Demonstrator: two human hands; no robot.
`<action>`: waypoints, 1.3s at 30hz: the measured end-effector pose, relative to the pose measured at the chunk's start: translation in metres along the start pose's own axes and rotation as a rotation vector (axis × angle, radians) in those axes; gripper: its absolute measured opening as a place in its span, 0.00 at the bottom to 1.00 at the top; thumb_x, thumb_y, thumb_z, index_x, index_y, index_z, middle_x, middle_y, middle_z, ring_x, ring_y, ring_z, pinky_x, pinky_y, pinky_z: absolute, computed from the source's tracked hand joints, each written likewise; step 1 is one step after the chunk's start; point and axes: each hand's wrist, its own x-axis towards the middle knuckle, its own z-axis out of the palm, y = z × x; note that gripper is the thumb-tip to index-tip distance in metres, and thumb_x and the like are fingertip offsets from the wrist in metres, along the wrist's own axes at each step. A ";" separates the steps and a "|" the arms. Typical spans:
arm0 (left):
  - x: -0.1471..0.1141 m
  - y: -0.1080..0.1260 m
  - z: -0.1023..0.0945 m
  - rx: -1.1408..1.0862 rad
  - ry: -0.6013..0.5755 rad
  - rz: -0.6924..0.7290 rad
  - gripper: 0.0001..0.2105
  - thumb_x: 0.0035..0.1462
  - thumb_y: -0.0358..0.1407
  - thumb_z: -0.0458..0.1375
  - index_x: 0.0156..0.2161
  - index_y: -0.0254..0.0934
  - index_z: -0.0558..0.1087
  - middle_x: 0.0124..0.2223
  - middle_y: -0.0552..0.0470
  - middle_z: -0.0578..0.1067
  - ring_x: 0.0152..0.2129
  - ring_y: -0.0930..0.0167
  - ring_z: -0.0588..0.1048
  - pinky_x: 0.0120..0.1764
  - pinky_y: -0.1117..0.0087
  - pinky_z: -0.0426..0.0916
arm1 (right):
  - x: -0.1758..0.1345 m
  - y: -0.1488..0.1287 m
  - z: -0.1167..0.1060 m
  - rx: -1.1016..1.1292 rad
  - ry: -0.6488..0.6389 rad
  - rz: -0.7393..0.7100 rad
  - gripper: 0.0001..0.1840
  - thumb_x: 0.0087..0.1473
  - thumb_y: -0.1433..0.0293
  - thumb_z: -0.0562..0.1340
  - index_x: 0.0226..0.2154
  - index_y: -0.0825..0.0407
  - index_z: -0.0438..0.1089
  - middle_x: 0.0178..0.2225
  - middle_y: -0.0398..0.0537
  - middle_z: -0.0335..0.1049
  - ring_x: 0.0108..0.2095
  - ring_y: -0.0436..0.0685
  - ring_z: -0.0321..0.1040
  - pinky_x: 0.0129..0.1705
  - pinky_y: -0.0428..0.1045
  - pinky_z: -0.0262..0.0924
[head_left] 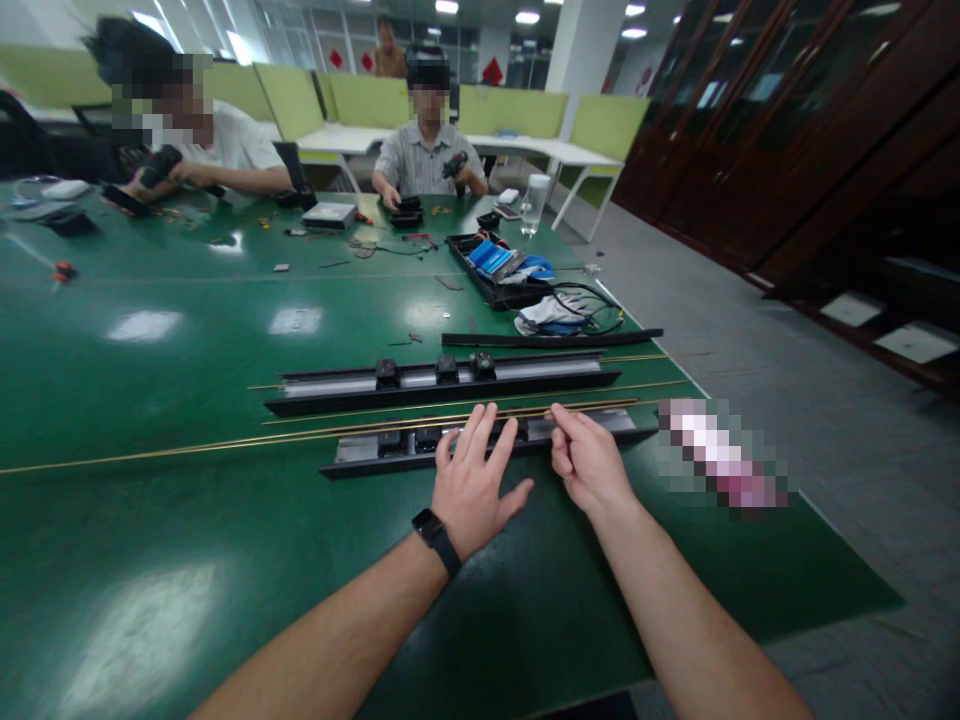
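Observation:
My left hand (474,478) lies flat with fingers spread on the near black track rail (375,452), pressing on it beside small black blocks. My right hand (586,460) pinches a thin brass strip (225,442) that runs leftward along the rail's far edge. A second black rail (442,384) with three black blocks on it lies parallel just behind. More thin brass strips lie between the two rails. A black watch sits on my left wrist.
A long green table (187,560) carries it all. Farther back stand a black tray (495,270) with blue parts, white cables (559,315), a clear cup (534,203) and a loose black strip (551,338). Two people sit at the far end holding tools. Grey floor lies right of the table edge.

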 end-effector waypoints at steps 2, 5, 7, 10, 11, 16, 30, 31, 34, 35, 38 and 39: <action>0.000 0.000 0.000 -0.001 0.002 0.001 0.34 0.59 0.53 0.57 0.67 0.42 0.59 0.72 0.44 0.52 0.68 0.59 0.53 0.61 0.53 0.53 | 0.000 0.000 0.000 0.006 0.000 -0.003 0.18 0.46 0.59 0.73 0.31 0.54 0.70 0.15 0.36 0.61 0.08 0.42 0.49 0.08 0.39 0.39; 0.000 0.000 0.001 -0.001 0.008 0.001 0.34 0.59 0.52 0.57 0.67 0.42 0.60 0.72 0.44 0.52 0.68 0.59 0.53 0.61 0.53 0.54 | 0.000 0.000 0.000 -0.002 -0.005 -0.008 0.17 0.48 0.59 0.72 0.31 0.54 0.71 0.14 0.36 0.62 0.08 0.42 0.48 0.08 0.40 0.38; 0.000 0.000 0.001 -0.001 0.011 0.000 0.34 0.59 0.52 0.57 0.67 0.42 0.60 0.72 0.44 0.52 0.68 0.58 0.53 0.61 0.53 0.54 | 0.000 -0.001 0.000 -0.022 -0.014 -0.005 0.18 0.49 0.58 0.72 0.31 0.54 0.71 0.15 0.37 0.63 0.08 0.42 0.48 0.08 0.40 0.37; 0.000 0.000 0.001 -0.001 0.013 0.002 0.34 0.59 0.52 0.57 0.67 0.42 0.60 0.72 0.43 0.53 0.68 0.58 0.53 0.61 0.53 0.54 | 0.000 -0.001 0.000 -0.063 -0.040 0.001 0.20 0.48 0.56 0.72 0.33 0.55 0.71 0.16 0.38 0.65 0.07 0.42 0.49 0.09 0.40 0.36; 0.000 0.000 0.000 -0.002 0.014 0.003 0.34 0.59 0.52 0.57 0.67 0.42 0.60 0.72 0.43 0.53 0.68 0.58 0.53 0.61 0.53 0.54 | -0.001 -0.001 -0.001 -0.073 -0.048 0.000 0.20 0.48 0.56 0.72 0.33 0.55 0.71 0.16 0.38 0.65 0.08 0.42 0.50 0.09 0.40 0.36; 0.000 0.000 0.001 -0.004 0.017 0.003 0.35 0.58 0.52 0.58 0.67 0.42 0.60 0.72 0.42 0.53 0.68 0.57 0.53 0.61 0.52 0.53 | -0.001 -0.001 0.000 -0.060 -0.049 0.000 0.19 0.48 0.58 0.72 0.32 0.55 0.71 0.16 0.37 0.64 0.08 0.42 0.50 0.09 0.39 0.37; 0.000 0.000 0.000 -0.010 0.002 0.003 0.34 0.59 0.52 0.57 0.67 0.42 0.59 0.72 0.44 0.52 0.69 0.58 0.52 0.61 0.53 0.53 | -0.001 -0.003 0.000 -0.033 -0.023 0.006 0.18 0.48 0.58 0.72 0.32 0.55 0.71 0.15 0.37 0.63 0.08 0.42 0.49 0.09 0.40 0.38; 0.000 0.000 0.000 -0.010 0.001 0.004 0.34 0.59 0.52 0.57 0.67 0.42 0.59 0.72 0.43 0.52 0.69 0.58 0.52 0.61 0.53 0.53 | -0.001 -0.003 0.000 -0.044 -0.030 0.007 0.19 0.48 0.58 0.72 0.32 0.55 0.71 0.15 0.37 0.64 0.08 0.42 0.50 0.09 0.40 0.38; 0.000 0.000 0.000 -0.009 -0.005 0.003 0.34 0.59 0.52 0.57 0.67 0.42 0.59 0.72 0.43 0.51 0.69 0.58 0.51 0.61 0.52 0.53 | -0.001 -0.003 -0.001 -0.074 -0.052 0.009 0.19 0.48 0.58 0.72 0.34 0.56 0.72 0.16 0.38 0.65 0.08 0.42 0.51 0.09 0.40 0.37; 0.000 0.000 0.000 -0.008 -0.007 0.002 0.34 0.59 0.52 0.57 0.67 0.42 0.59 0.72 0.43 0.51 0.69 0.58 0.51 0.61 0.52 0.53 | -0.001 -0.003 -0.002 -0.081 -0.059 0.011 0.19 0.48 0.58 0.72 0.34 0.56 0.72 0.16 0.38 0.65 0.08 0.42 0.51 0.09 0.40 0.37; 0.000 0.000 0.000 -0.010 -0.007 0.004 0.35 0.58 0.52 0.57 0.67 0.42 0.59 0.72 0.43 0.51 0.69 0.58 0.52 0.61 0.53 0.53 | -0.001 -0.002 -0.002 -0.083 -0.071 0.017 0.19 0.47 0.58 0.72 0.33 0.55 0.72 0.16 0.37 0.64 0.08 0.42 0.50 0.09 0.40 0.38; 0.000 0.000 0.000 -0.011 -0.005 0.005 0.35 0.58 0.52 0.58 0.67 0.42 0.59 0.72 0.43 0.52 0.69 0.58 0.52 0.61 0.53 0.53 | -0.001 -0.002 -0.002 -0.076 -0.068 0.016 0.19 0.47 0.58 0.72 0.32 0.55 0.72 0.16 0.37 0.64 0.09 0.42 0.50 0.09 0.40 0.38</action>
